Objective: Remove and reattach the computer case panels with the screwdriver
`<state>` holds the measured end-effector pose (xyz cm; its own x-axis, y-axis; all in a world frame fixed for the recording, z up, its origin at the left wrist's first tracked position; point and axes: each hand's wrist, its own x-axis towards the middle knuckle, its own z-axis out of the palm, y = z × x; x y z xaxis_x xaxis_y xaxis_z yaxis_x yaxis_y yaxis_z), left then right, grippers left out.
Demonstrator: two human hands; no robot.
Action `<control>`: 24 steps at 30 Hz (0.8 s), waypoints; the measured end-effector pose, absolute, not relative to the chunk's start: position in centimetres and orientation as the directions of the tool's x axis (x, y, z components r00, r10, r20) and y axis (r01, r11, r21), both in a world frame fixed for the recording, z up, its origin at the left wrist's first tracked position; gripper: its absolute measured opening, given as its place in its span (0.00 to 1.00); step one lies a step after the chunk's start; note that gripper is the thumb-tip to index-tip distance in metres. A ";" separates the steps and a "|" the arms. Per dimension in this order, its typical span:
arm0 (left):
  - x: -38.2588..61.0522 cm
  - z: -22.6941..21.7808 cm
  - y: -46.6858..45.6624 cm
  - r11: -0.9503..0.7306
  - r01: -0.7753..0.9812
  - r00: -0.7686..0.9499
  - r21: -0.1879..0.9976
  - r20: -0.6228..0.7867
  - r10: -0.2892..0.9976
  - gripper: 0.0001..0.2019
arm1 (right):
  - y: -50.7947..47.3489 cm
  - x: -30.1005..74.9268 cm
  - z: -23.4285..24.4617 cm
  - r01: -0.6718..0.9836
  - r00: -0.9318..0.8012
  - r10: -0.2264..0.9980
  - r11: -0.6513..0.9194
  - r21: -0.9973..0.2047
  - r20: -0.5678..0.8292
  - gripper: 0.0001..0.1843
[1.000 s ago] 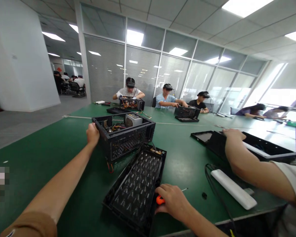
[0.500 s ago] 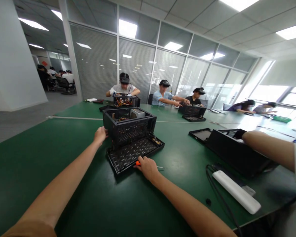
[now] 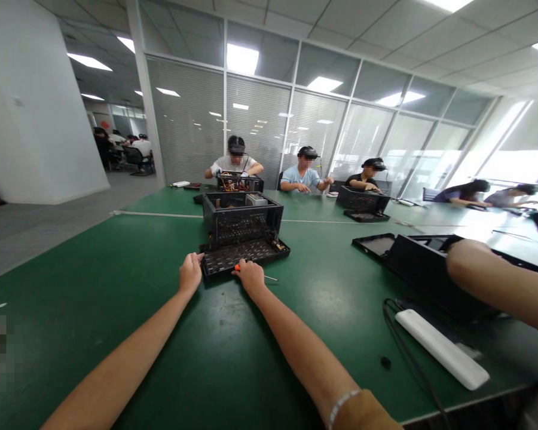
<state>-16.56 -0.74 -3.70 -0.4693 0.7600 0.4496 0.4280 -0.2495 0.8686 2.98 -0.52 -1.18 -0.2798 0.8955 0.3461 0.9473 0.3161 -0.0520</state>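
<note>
A black computer case (image 3: 242, 222) stands open on the green table (image 3: 116, 286), with its perforated side panel (image 3: 242, 255) lying flat in front of it. My left hand (image 3: 190, 273) rests at the panel's near left corner, fingers curled against its edge. My right hand (image 3: 250, 276) is closed around a screwdriver (image 3: 255, 272) with an orange handle, its thin shaft pointing right just in front of the panel.
A co-worker's arm (image 3: 497, 283) reaches over another black case (image 3: 430, 269) at the right. A white power strip (image 3: 442, 348) with a black cable and a small black piece (image 3: 385, 361) lie near the front edge. Several people work on cases across the table.
The case and panel now lie farther from me. My left hand moved from the case's side to the panel's near corner. My right hand still holds the screwdriver.
</note>
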 end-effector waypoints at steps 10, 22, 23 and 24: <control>-16.6 -1.6 -2.5 -0.058 0.475 -0.644 0.878 0.391 0.658 0.17 | 2.7 -2.1 -0.2 0.945 -0.266 0.924 0.306 -0.114 0.276 0.22; -17.0 -2.5 -1.6 -0.089 0.425 -0.631 0.901 0.366 0.684 0.17 | 6.9 -4.9 0.0 0.949 -0.221 0.929 0.275 -0.155 0.298 0.19; -17.0 -2.6 -1.5 -0.090 0.423 -0.630 0.901 0.365 0.685 0.17 | 7.2 -5.1 0.1 0.948 -0.221 0.929 0.276 -0.157 0.297 0.19; -17.0 -2.6 -1.5 -0.091 0.422 -0.629 0.902 0.364 0.687 0.17 | 7.4 -5.3 0.1 0.948 -0.223 0.929 0.277 -0.158 0.296 0.19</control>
